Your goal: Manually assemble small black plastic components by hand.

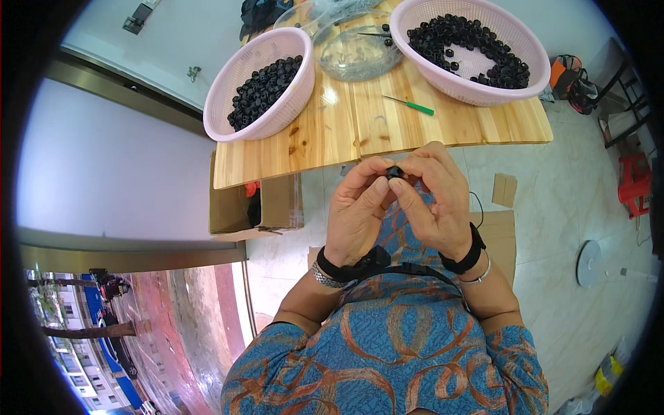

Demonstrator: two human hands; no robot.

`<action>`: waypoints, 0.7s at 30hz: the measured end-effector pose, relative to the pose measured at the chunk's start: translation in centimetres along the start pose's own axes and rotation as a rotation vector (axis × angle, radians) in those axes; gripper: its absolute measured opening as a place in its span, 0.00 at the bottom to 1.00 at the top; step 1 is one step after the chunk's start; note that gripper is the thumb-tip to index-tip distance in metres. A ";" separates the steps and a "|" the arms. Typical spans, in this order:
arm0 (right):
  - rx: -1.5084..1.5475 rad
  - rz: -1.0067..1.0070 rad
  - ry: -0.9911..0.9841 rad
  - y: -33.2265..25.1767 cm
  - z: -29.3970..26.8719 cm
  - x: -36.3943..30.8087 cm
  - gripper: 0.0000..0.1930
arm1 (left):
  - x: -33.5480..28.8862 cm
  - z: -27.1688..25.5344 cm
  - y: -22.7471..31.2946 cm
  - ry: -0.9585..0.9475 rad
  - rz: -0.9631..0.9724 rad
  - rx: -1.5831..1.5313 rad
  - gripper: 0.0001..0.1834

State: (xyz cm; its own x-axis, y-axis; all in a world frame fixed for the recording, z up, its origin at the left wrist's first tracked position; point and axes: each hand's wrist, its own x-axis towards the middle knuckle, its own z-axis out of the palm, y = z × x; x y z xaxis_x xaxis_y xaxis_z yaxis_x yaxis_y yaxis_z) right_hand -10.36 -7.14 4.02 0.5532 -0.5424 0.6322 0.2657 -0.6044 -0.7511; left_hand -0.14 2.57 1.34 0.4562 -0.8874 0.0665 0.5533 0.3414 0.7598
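Observation:
Between the fingertips of both hands, just in front of the table's near edge, is a small round black part (pixel 394 172). My left hand (pixel 357 211) pinches it from one side with thumb and forefinger. From the other side my right hand (pixel 437 197) grips it the same way. Much of the part is covered by the fingers. A pink mesh basket (pixel 214 104) at the left holds a heap of small black parts (pixel 265 92). At the right, a second pink basket (pixel 408 59) contains more black parts (pixel 508 69), spread around a bare patch of its bottom.
A green-handled screwdriver (pixel 419 108) lies on the wooden table (pixel 325 131) between the baskets. Behind it sits a clear plastic tray (pixel 356 59) with a dark pointed tool (pixel 373 34) at its rim. A cardboard box (pixel 280 204) stands below the table's left side; a red stool (pixel 633 183) is far right.

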 end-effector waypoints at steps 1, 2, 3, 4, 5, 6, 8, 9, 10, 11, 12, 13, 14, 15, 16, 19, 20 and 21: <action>0.002 0.008 0.011 0.0 0.1 0.0 0.09 | 0.0 -0.1 0.0 0.014 -0.003 0.001 0.12; 0.001 0.007 0.012 0.3 0.2 -0.1 0.09 | 0.0 -0.1 -0.1 0.013 -0.002 0.001 0.12; -0.012 0.007 0.014 0.7 0.4 -0.3 0.08 | 0.1 -0.1 -0.2 0.018 -0.005 0.013 0.12; -0.025 0.006 0.015 0.9 0.4 -0.4 0.08 | 0.2 -0.1 -0.3 0.024 -0.008 0.024 0.12; -0.024 0.006 0.014 0.9 0.3 -0.4 0.08 | 0.2 -0.1 -0.3 0.025 -0.007 0.025 0.12; 0.022 0.098 -0.020 0.8 0.2 -0.4 0.07 | 0.2 -0.1 -0.4 0.031 0.010 0.004 0.12; 0.065 0.190 -0.054 1.0 0.4 -0.5 0.06 | 0.3 0.1 -0.3 0.035 0.026 -0.018 0.12; 0.276 0.251 -0.005 1.5 0.8 -0.7 0.06 | 0.5 0.4 -0.1 0.026 0.024 -0.033 0.12; 0.486 0.311 0.044 1.8 1.0 -0.8 0.06 | 0.7 0.6 0.0 0.017 0.023 -0.048 0.12; 0.486 0.310 0.041 1.9 1.0 -0.9 0.06 | 0.7 0.5 0.2 0.018 0.025 -0.049 0.12; 0.543 0.345 0.033 2.0 0.8 -0.9 0.07 | 0.7 0.4 0.5 0.005 0.005 0.017 0.13; 0.599 0.380 0.025 2.1 0.7 -0.9 0.08 | 0.8 0.3 0.7 -0.007 -0.016 0.082 0.14; 0.598 0.381 0.024 2.0 0.7 -0.9 0.08 | 0.8 0.2 0.8 -0.006 -0.016 0.081 0.14; 0.544 0.368 0.012 1.8 0.6 -0.9 0.08 | 0.9 0.2 0.9 -0.017 0.015 0.152 0.15; 0.489 0.354 -0.001 1.7 0.6 -0.9 0.09 | 0.9 0.2 0.9 -0.029 0.047 0.223 0.15; 0.374 0.299 0.003 2.1 0.6 -1.1 0.09 | 0.8 -0.4 0.6 -0.059 0.066 0.350 0.16; 0.374 0.300 0.001 2.1 0.6 -1.1 0.09 | 0.8 -0.4 0.7 -0.057 0.067 0.349 0.16; 0.327 0.279 0.024 2.0 0.6 -1.1 0.09 | 0.7 -0.3 0.7 -0.062 0.049 0.346 0.16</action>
State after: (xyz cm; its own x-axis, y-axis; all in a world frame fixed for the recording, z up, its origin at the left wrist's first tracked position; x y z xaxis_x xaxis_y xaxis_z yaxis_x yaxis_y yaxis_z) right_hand -9.97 -7.47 1.71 0.6218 -0.6750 0.3972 0.3467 -0.2175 -0.9124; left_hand 0.84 2.31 1.73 0.4275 -0.8932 0.1397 0.2577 0.2685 0.9282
